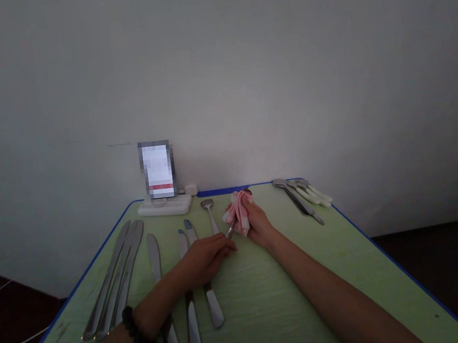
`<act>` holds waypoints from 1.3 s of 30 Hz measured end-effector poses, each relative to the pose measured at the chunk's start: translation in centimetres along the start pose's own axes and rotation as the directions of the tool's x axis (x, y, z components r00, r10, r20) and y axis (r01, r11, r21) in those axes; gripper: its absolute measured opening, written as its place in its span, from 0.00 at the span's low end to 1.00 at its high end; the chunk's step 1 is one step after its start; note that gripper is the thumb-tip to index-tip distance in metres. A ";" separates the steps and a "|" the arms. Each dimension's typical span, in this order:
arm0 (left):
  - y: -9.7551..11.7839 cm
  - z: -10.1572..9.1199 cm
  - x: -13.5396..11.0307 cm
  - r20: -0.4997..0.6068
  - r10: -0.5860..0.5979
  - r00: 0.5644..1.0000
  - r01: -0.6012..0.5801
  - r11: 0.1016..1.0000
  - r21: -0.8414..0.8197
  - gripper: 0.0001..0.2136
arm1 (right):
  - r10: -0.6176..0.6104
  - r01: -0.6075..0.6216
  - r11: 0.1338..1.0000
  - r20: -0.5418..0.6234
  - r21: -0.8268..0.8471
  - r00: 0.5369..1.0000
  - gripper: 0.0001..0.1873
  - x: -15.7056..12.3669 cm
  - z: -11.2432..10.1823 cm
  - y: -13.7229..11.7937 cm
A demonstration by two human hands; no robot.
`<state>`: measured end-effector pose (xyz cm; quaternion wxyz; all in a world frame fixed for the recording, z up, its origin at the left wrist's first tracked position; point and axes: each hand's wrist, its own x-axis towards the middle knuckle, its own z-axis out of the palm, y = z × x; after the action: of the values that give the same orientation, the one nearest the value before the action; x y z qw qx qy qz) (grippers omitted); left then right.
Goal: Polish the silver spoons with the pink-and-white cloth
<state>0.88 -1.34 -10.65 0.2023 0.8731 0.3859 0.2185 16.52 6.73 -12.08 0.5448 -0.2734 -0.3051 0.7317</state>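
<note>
Head view, pink cloth (240, 214), utensil (231, 229) partly hidden

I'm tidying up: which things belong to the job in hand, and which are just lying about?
In the job:
- pink and white cloth, in the right hand
- slim silver metal utensil, in the left hand
- probably the long silver knives and silver metal spoons

Apparently just lying about:
- rectangular device with bright screen
- flat white plastic base

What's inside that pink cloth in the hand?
A metal utensil runs from the left hand into the pink cloth; what looks like its rounded end shows past the top, by the right hand. The stretch between is covered.
</note>
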 end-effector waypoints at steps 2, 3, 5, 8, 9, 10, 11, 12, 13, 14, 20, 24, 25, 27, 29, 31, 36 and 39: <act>-0.2 0.1 0.0 -0.001 -0.006 1.000 0.006 1.000 -0.010 0.11 | 0.003 -0.003 1.000 0.001 -0.010 1.000 0.17 -0.1 0.0 0.0; -0.3 0.2 0.0 -0.004 -0.013 1.000 0.013 1.000 -0.014 0.11 | 0.009 -0.009 1.000 0.005 -0.018 1.000 0.17 -0.2 0.0 -0.1; -0.4 0.3 0.0 -0.007 -0.030 1.000 0.030 0.999 -0.015 0.11 | 0.018 -0.017 0.999 0.014 -0.038 1.000 0.17 -0.3 0.0 -0.1; -0.6 0.4 0.1 0.002 -0.051 0.999 0.051 0.999 -0.014 0.12 | 0.031 -0.029 0.996 0.019 -0.081 0.999 0.18 -0.5 0.0 -0.2; -0.5 0.4 0.1 0.005 -0.055 0.998 0.055 0.998 -0.015 0.12 | 0.037 -0.035 0.995 0.021 -0.094 0.999 0.18 -0.6 0.0 -0.2; -0.5 0.4 0.1 0.008 -0.058 0.998 0.058 0.998 -0.018 0.12 | 0.044 -0.041 0.994 0.024 -0.104 0.999 0.18 -0.7 0.1 -0.3; -0.4 0.3 0.1 0.008 -0.061 0.998 0.061 0.998 -0.021 0.12 | 0.050 -0.047 0.993 0.028 -0.111 0.998 0.18 -0.7 0.1 -0.3; -0.3 0.3 0.2 0.007 -0.066 0.998 0.066 0.998 -0.024 0.12 | 0.052 -0.048 0.992 0.030 -0.113 0.998 0.18 -0.7 0.1 -0.3; -0.1 0.2 0.2 0.005 -0.076 0.997 0.076 0.997 -0.028 0.12 | 0.050 -0.047 0.993 0.028 -0.111 0.998 0.18 -0.7 0.1 -0.3; 0.0 0.2 0.2 0.001 -0.095 0.995 0.095 0.995 -0.033 0.11 | 0.048 -0.045 0.994 0.023 -0.104 0.999 0.18 -0.7 0.1 -0.3; 0.0 0.5 0.2 -0.053 -0.241 0.969 0.237 0.969 -0.073 0.08 | 0.041 -0.042 0.998 -0.028 -0.044 0.999 0.15 -0.5 0.2 -0.3; -0.3 0.8 0.1 -0.073 -0.276 0.958 0.267 0.957 -0.109 0.07 | 0.054 -0.055 0.998 -0.022 -0.025 0.998 0.15 -0.4 0.2 -0.3; -0.3 0.8 0.1 -0.076 -0.281 0.957 0.272 0.956 -0.113 0.06 | 0.054 -0.055 0.998 -0.020 -0.028 0.998 0.15 -0.5 0.2 -0.4; -0.4 0.8 0.1 -0.079 -0.281 0.956 0.271 0.955 -0.117 0.06 | 0.052 -0.053 0.997 -0.009 -0.053 0.999 0.16 -0.6 0.2 -0.3; -0.5 0.8 0.1 -0.081 -0.272 0.959 0.261 0.957 -0.126 0.06 | 0.055 -0.054 0.994 0.009 -0.096 0.998 0.17 -0.7 0.3 -0.3; -0.6 0.9 0.2 -0.082 -0.268 0.960 0.255 0.957 -0.142 0.06 | 0.058 -0.055 0.989 0.017 -0.136 0.998 0.18 -0.8 0.3 -0.2; -0.7 0.9 0.3 -0.099 -0.286 0.953 0.266 0.948 -0.173 0.06 | 0.044 -0.043 0.989 0.006 -0.143 0.999 0.18 -0.9 0.3 -0.2; -0.8 0.9 0.4 -0.120 -0.301 0.946 0.278 0.944 -0.175 0.05 | 0.051 -0.048 0.991 0.018 -0.125 0.999 0.18 -0.9 0.4 -0.2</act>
<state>1.15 -0.76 -11.71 0.2714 0.7701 0.5056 0.2787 16.64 5.85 -11.60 0.5050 -0.3065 -0.3491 0.7274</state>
